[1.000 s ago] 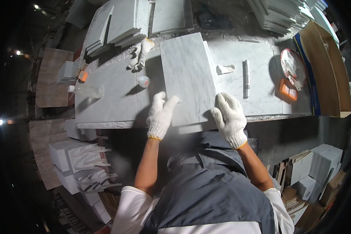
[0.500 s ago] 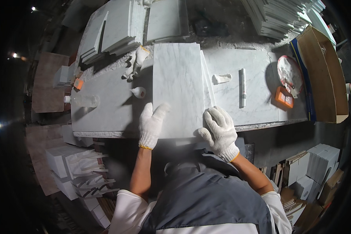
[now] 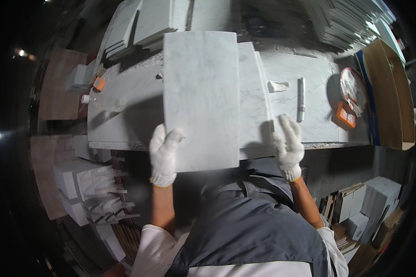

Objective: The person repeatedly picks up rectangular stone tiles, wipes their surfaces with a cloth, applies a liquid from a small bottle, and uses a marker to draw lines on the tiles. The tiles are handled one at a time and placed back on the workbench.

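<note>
A white, grey-veined rectangular marble tile is lifted off the bench and overlaps the tiles under it. My left hand, in a white knitted glove, grips its lower left edge, thumb on top and fingers hidden underneath. Beneath it, other marble tiles lie slightly fanned on the bench. My right hand, gloved too, is by the lower right corner of those tiles, its fingers spread and holding nothing. To the right, a small white roll-like piece and a white marker-like tube rest on the bench.
Tile stacks stand at the back left, more at the back right. An open cardboard box sits at the bench's right end, beside an orange block and a red-rimmed round dish. A clear bottle lies at left.
My left hand has raised the top tile and shifted it left, uncovering more of the tiles below. My right hand has moved right, away from the top tile, fingers apart.
</note>
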`<action>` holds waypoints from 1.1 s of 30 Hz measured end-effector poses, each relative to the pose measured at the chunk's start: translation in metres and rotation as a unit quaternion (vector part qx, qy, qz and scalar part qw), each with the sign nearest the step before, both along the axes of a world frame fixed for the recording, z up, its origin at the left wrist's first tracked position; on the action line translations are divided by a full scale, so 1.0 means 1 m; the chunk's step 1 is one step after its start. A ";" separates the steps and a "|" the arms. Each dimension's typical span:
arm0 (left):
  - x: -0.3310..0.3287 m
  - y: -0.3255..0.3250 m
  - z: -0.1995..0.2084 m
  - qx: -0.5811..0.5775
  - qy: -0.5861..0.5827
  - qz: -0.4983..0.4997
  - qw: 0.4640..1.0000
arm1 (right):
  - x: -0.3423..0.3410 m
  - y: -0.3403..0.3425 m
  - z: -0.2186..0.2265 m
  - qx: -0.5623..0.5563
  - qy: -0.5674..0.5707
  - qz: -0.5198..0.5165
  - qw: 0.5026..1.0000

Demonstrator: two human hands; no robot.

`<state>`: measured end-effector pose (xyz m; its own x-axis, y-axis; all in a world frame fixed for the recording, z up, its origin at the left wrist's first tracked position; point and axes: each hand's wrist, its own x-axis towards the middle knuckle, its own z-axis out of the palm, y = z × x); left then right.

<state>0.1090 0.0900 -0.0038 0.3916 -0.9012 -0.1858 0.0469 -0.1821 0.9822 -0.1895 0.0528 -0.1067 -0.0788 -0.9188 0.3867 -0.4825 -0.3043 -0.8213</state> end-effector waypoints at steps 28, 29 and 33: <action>0.162 0.122 -0.082 0.098 0.010 0.247 0.964 | -0.011 -0.006 -0.059 0.010 0.085 -0.004 0.996; 0.158 0.124 -0.080 0.085 0.018 0.258 0.962 | -0.011 -0.006 -0.060 0.013 0.091 0.003 0.996; 0.136 0.141 -0.061 0.076 0.016 0.303 0.950 | -0.013 -0.005 -0.057 0.000 0.096 0.007 0.995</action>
